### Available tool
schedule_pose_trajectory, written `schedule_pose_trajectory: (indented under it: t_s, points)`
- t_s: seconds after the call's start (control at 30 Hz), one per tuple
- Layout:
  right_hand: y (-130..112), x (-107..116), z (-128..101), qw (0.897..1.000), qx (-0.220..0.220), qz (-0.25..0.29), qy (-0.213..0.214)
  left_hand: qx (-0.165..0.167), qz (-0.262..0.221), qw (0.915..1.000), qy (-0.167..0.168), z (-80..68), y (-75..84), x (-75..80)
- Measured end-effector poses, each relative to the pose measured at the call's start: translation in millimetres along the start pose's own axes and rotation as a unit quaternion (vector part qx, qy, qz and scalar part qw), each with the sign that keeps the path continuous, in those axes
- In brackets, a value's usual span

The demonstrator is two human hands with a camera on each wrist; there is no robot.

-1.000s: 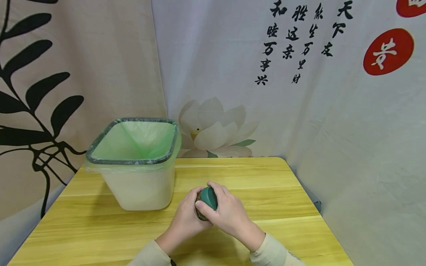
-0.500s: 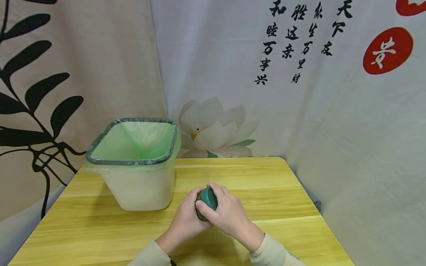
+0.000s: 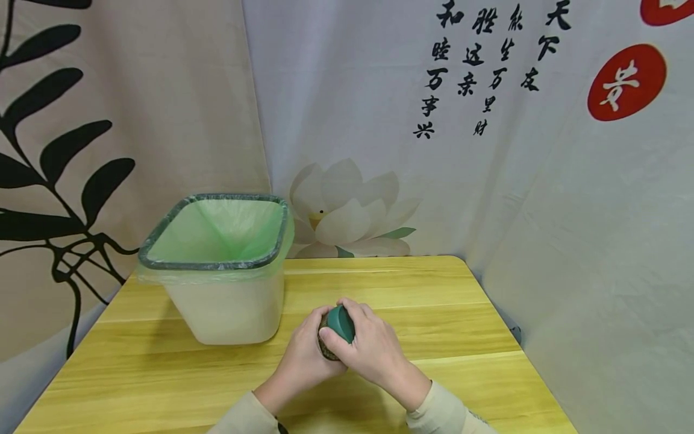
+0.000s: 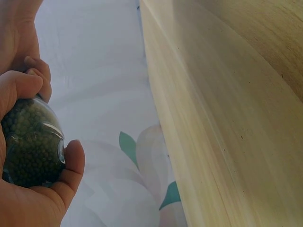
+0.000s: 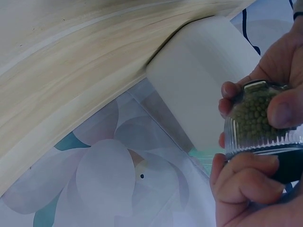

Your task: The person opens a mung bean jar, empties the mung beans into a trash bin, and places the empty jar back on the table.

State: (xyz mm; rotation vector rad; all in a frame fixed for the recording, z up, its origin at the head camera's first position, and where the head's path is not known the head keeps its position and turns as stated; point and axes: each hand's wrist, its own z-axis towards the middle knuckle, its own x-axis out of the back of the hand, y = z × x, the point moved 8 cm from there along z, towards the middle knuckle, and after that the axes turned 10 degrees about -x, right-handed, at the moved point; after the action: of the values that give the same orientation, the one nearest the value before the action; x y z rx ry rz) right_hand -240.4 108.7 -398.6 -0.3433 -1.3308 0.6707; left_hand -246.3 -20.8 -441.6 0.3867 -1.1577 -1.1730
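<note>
A clear jar (image 3: 327,348) with a dark green lid (image 3: 341,324) is held over the front middle of the table. In the right wrist view, small green beans (image 5: 251,116) fill the jar. My left hand (image 3: 300,349) grips the jar's body, its fingers and thumb curled round it. My right hand (image 3: 376,346) grips the lid from the right, thumb on the near side and fingers over the far side. In the left wrist view, the jar (image 4: 35,156) lies in the left palm, and the lid is hidden there.
A whitish bin (image 3: 228,310) with a green bag liner (image 3: 244,223) and a dark rim stands at the left back of the wooden table (image 3: 423,295). Behind the table hangs a printed cloth (image 3: 352,90) with leaves, a flower and writing.
Both hands and the jar stay in nearly the same place and grip. The head view has shifted very slightly.
</note>
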Motion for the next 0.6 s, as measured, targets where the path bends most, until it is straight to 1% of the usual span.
schedule_pose_trajectory:
  t_s: [0.43, 0.6]
  points:
    - [-1.8, 3.0, -2.4, 1.000, 0.021, -0.004, 0.019, -0.001, -0.017, 0.9998, -0.005, 1.0, 0.0, -0.9]
    - [-1.7, 2.9, -2.9, 0.999, 0.028, -0.002, 0.023, 0.005, -0.023, 0.9997, -0.010, 1.0, -0.5, -0.9]
